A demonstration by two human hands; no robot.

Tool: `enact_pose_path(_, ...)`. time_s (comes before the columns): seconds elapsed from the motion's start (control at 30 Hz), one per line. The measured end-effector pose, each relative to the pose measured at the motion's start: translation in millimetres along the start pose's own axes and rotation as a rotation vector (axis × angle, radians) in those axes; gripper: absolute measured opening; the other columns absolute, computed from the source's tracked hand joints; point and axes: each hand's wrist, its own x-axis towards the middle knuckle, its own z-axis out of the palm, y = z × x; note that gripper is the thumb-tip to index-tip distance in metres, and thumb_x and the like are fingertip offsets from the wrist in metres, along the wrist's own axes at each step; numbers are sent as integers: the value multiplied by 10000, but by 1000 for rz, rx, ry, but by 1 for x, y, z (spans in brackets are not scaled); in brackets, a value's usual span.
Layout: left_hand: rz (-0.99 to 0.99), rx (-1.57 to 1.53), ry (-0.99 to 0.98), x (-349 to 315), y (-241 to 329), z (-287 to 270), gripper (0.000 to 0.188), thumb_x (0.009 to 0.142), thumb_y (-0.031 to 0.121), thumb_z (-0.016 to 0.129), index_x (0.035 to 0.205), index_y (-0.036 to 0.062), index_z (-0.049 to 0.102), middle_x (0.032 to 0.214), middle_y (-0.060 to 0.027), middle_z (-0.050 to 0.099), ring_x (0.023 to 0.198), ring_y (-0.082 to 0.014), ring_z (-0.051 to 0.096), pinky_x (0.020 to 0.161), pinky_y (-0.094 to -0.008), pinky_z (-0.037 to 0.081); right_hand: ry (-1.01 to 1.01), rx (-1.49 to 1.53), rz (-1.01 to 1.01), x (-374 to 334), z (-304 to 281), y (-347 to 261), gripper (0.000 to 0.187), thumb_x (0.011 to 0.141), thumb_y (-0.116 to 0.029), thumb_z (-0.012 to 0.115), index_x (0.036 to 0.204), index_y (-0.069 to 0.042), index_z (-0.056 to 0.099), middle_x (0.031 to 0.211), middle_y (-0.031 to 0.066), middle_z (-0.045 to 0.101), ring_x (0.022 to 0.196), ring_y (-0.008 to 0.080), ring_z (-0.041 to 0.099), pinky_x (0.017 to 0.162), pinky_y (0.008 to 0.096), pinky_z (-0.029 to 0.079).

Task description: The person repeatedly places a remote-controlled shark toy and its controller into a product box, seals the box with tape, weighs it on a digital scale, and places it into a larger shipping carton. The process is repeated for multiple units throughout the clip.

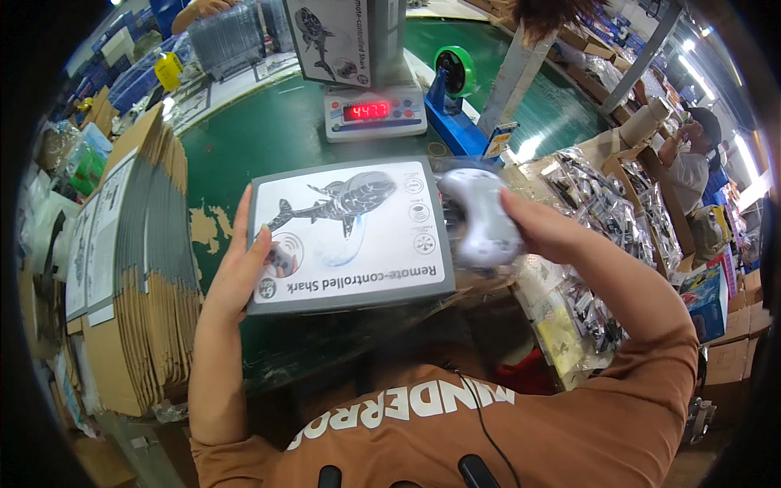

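Observation:
A grey and white toy box [350,236], printed with a shark picture, lies over the near edge of the green table in front of me. My left hand [250,264] grips its left end, with the thumb on the printed face. My right hand [533,228] is shut on a pale grey remote control [486,218], shaped like a game controller and smeared by motion. The remote is at the right end of the box, next to some dark, shiny material [452,207] that I cannot make out clearly. The fingertips of my right hand are partly hidden behind the remote.
Beyond the box, a digital scale [376,126] bears a similar box [333,41]. Beside it stands a blue tape dispenser [460,114] with a green wheel. Flattened cartons [150,268] stack at left; bagged parts [598,203] lie at right. A co-worker [695,159] is at far right.

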Motion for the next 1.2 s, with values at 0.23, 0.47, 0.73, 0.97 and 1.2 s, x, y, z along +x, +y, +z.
enact_pose_path(0.23,141,-295,380,-46,-6,9,782,907,166,508,1442,171,-63,1310,-176,389,1083,-224,491,768,-300,481,-136,-434,-587,29,101,-98,954,790,-557,569,1370,84,165,1343,276,349,1193,351,432,995,393,352)
enact_pose_path(0.47,569,860,164,-84,-7,42,274,788,207,620,984,15,637,953,-173,648,864,-301,633,753,-336,489,154,-1600,-1106,21,138,-166,632,813,-375,607,1304,-31,407,1258,258,468,1097,357,533,946,401,404)
enact_pose_path(0.73,630,67,367,49,35,-13,501,920,402,408,1266,40,406,1253,-116,430,1205,-195,367,1023,-356,281,31,390,-876,103,58,-109,555,923,-342,497,1347,-32,317,1258,95,499,1034,186,544,902,317,420)
enact_pose_path(0.97,437,-577,-23,85,31,-2,666,871,469,491,1370,85,274,1238,-98,433,1082,-183,469,900,-313,418,-117,655,-650,117,73,-95,396,879,-302,528,1191,-60,499,1103,84,575,1013,187,549,877,326,439)
enact_pose_path(1.2,434,-575,128,77,48,8,456,719,48,559,1167,63,474,987,-86,549,876,-169,574,715,-291,497,-62,490,-658,117,76,-108,415,739,-87,546,1151,-75,502,988,40,570,844,129,558,749,237,443)
